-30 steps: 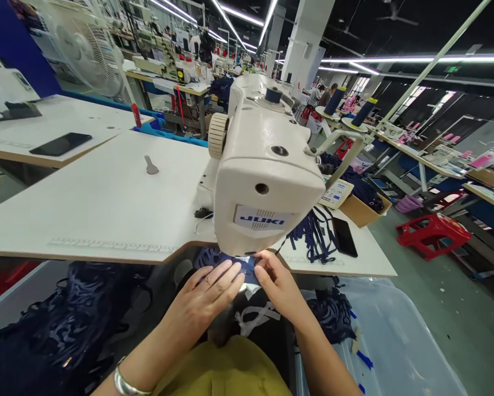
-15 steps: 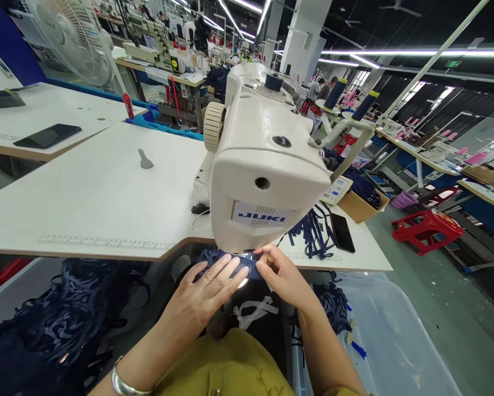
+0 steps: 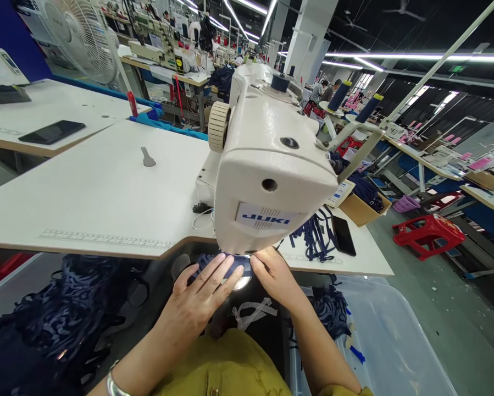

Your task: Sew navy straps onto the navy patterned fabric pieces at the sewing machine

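A white sewing machine (image 3: 271,181) stands in front of me, its head over a piece of navy fabric (image 3: 240,267). My left hand (image 3: 201,291) lies on the fabric with its fingers spread and pointing toward the machine. At the fabric's right end, my right hand (image 3: 275,275) has thumb and fingers pressed together on its edge, close under the machine head. The needle area is hidden behind the machine head. Navy straps (image 3: 315,234) lie on the table just right of the machine.
Left of the machine, a metal piece (image 3: 148,158) lies on the white table (image 3: 94,192). A phone (image 3: 343,235) is at the right. Patterned navy fabric (image 3: 69,308) heaps at lower left; a clear plastic bin (image 3: 390,330) stands at lower right, a red stool (image 3: 430,235) beyond.
My right hand has moved slightly left along the fabric, its fingers lower and closer in. My left hand has shifted slightly left. The view has tilted a little.
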Action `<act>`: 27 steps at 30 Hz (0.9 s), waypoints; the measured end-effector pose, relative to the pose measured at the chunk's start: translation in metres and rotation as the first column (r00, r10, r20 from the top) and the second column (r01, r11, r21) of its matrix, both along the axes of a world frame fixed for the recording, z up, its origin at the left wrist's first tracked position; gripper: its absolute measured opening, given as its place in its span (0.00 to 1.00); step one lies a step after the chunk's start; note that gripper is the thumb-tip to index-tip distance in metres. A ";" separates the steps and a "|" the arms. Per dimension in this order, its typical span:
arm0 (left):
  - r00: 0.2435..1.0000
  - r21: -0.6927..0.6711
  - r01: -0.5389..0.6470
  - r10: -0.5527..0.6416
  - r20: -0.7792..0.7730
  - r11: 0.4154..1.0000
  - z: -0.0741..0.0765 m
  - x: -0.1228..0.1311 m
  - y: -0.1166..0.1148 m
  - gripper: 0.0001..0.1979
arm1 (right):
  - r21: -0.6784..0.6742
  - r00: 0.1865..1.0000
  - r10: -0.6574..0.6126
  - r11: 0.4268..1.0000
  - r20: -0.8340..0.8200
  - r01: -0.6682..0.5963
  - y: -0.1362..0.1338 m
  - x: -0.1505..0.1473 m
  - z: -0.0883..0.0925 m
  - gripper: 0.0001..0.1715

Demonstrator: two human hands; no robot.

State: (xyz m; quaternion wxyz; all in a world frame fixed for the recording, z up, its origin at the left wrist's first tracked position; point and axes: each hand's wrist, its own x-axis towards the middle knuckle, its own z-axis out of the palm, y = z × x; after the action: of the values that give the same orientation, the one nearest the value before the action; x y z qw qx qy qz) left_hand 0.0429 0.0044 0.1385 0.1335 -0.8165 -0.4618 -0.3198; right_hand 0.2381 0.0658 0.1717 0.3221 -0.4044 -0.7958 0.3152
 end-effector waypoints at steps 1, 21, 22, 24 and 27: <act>1.000 0.006 -0.010 0.010 -0.003 1.000 0.000 0.000 0.000 0.22 | 0.011 1.000 -0.007 1.000 0.004 0.007 0.001 -0.001 0.000 0.10; 0.997 0.026 -0.068 0.069 -0.033 0.997 -0.004 0.005 -0.001 0.22 | 0.044 0.996 -0.087 0.995 0.000 0.087 0.005 -0.007 -0.005 0.15; 0.997 0.027 -0.069 0.070 -0.036 0.997 -0.004 0.005 -0.001 0.22 | 0.041 0.996 -0.090 0.995 0.002 0.090 0.005 -0.007 -0.005 0.15; 0.997 0.032 -0.071 0.072 -0.039 0.997 -0.004 0.006 -0.001 0.22 | 0.038 0.995 -0.095 0.995 0.000 0.095 0.005 -0.007 -0.005 0.15; 0.997 0.035 -0.075 0.076 -0.031 0.997 -0.004 0.006 -0.001 0.22 | 0.028 0.995 -0.097 0.995 -0.018 0.097 0.004 -0.008 -0.005 0.14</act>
State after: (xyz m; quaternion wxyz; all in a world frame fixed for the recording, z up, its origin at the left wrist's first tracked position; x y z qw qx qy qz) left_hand 0.0492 0.0036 0.1341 0.1668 -0.8010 -0.4848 -0.3092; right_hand 0.2298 0.0700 0.1664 0.3493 -0.4353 -0.7771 0.2908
